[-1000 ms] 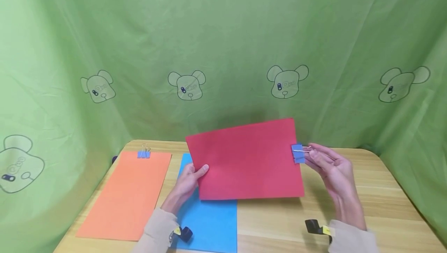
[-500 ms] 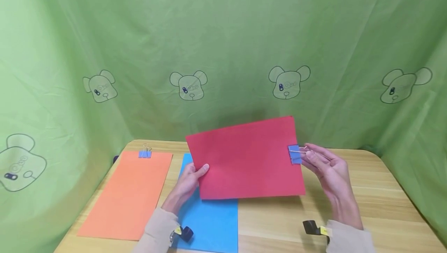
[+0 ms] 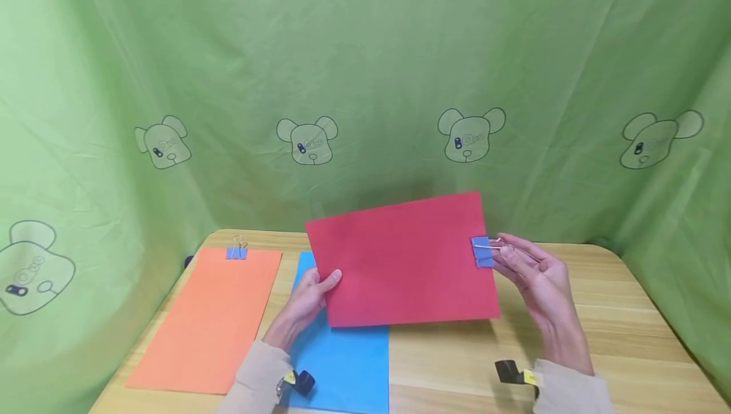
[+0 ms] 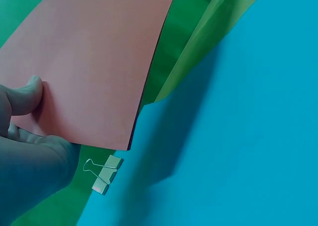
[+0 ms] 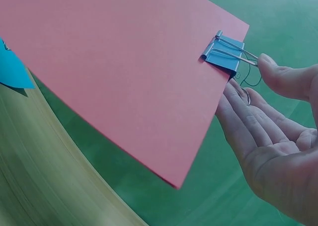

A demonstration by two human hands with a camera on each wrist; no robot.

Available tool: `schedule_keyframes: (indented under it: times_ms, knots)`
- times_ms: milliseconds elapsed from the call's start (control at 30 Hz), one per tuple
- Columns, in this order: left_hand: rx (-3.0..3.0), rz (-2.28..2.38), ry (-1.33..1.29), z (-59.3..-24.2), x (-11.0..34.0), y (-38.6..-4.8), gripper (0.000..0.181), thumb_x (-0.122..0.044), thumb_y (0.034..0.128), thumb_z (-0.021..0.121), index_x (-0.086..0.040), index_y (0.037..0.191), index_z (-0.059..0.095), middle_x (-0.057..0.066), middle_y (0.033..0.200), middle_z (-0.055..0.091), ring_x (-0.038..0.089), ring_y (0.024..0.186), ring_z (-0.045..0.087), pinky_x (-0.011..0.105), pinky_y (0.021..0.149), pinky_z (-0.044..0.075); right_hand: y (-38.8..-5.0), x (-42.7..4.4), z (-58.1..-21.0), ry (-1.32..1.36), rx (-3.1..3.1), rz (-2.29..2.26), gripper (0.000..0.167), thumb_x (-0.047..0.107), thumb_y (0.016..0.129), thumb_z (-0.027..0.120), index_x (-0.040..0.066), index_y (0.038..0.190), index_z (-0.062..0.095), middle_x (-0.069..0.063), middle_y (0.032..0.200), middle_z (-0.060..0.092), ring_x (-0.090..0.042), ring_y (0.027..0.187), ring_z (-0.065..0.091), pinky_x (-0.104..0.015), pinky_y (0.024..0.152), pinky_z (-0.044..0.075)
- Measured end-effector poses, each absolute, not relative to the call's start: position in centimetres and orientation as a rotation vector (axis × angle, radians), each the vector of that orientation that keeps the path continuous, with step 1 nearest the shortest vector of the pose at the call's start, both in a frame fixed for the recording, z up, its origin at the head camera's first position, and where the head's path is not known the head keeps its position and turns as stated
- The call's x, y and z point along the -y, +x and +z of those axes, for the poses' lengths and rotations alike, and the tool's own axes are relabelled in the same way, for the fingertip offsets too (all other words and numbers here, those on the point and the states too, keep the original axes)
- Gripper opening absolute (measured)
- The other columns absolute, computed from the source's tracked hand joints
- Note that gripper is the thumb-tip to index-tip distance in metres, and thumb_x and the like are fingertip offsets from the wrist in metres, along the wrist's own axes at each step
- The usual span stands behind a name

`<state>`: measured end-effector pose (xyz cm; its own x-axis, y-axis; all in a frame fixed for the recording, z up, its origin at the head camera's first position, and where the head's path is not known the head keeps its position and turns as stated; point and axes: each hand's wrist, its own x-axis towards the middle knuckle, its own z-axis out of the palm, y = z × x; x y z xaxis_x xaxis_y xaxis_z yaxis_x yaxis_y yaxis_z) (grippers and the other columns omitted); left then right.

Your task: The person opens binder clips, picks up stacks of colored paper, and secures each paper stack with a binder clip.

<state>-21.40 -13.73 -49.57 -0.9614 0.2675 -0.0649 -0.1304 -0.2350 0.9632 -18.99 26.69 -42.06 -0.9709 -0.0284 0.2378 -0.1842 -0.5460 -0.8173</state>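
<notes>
A stack of red paper is held up, tilted, above the table. My left hand grips its left edge, thumb on the front face and the other fingers behind. At the right edge sits a blue binder clip, its jaws over the paper. My right hand pinches the clip's wire handles; the right wrist view shows the thumb on one handle and fingers underneath. Below the red stack lies blue paper, partly covered. In the left wrist view, another binder clip sits at the blue paper's edge.
Orange paper lies on the table's left side, with a blue binder clip on its far edge. The wooden table extends to the right. A green curtain with bear-head drawings surrounds the far side and both sides.
My right hand has shifted slightly left, bringing the binder clip further over the red paper's right edge. The left hand has stayed nearly still. Over the last half second, hardly anything differs.
</notes>
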Motion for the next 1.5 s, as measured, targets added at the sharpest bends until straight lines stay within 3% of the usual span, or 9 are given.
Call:
schedule_keyframes:
  times_ms: [533,900,1100,1267,1400,1500]
  knots:
    - [-1.691,2.289,0.182,-49.7,13.6,-21.1,0.030,-0.012,0.1065,0.055,0.001,0.134,0.054,0.005,0.112,0.073,0.021,0.104,0.072,0.038,0.091,0.058,-18.8,-26.7,-42.0,0.353,1.500,2.643,0.030,-0.011,0.100,0.055,-0.003,0.125,0.068,-0.013,0.115,0.075,-0.020,0.094,0.075,-0.034,0.090,0.056]
    - [-1.653,2.112,0.311,-49.8,13.5,-20.9,0.018,-0.002,0.1020,0.059,-0.002,0.120,0.062,0.005,0.106,0.075,0.020,0.100,0.073,0.037,0.089,0.058,-19.0,-27.9,-42.6,0.212,1.572,2.670,0.033,-0.006,0.100,0.060,0.002,0.131,0.067,-0.010,0.118,0.074,-0.019,0.100,0.074,-0.031,0.093,0.055]
    - [-1.622,2.027,0.394,-49.9,13.3,-20.8,0.038,-0.006,0.1004,0.064,-0.001,0.137,0.055,0.007,0.113,0.073,0.023,0.099,0.074,0.039,0.085,0.060,-18.8,-29.2,-42.8,0.207,1.746,2.582,0.030,0.002,0.102,0.060,0.008,0.131,0.065,-0.006,0.123,0.073,-0.014,0.108,0.071,-0.026,0.094,0.054]
    - [-1.604,1.950,0.444,-50.3,13.1,-20.9,0.045,-0.005,0.1024,0.060,-0.003,0.147,0.051,0.010,0.110,0.075,0.021,0.095,0.074,0.041,0.087,0.059,-18.6,-29.7,-42.8,0.044,1.947,2.495,0.028,0.012,0.100,0.068,0.017,0.128,0.067,0.003,0.122,0.074,-0.006,0.107,0.070,-0.022,0.089,0.055]
    - [-1.642,1.846,0.439,-50.6,12.2,-20.3,0.044,-0.006,0.1017,0.061,-0.005,0.145,0.055,0.014,0.116,0.074,0.023,0.101,0.074,0.039,0.093,0.057,-18.6,-29.9,-42.7,-0.065,2.091,2.363,0.039,0.019,0.096,0.074,0.014,0.134,0.065,0.009,0.117,0.075,-0.002,0.104,0.070,-0.019,0.086,0.055]
    - [-1.701,1.757,0.438,-50.9,11.1,-19.6,0.043,-0.007,0.0997,0.064,-0.005,0.142,0.058,0.015,0.121,0.073,0.025,0.104,0.073,0.035,0.093,0.056,-18.6,-29.8,-42.8,-0.083,2.381,1.982,0.053,0.033,0.096,0.074,0.009,0.141,0.061,0.009,0.116,0.074,0.002,0.097,0.067,-0.016,0.081,0.054]
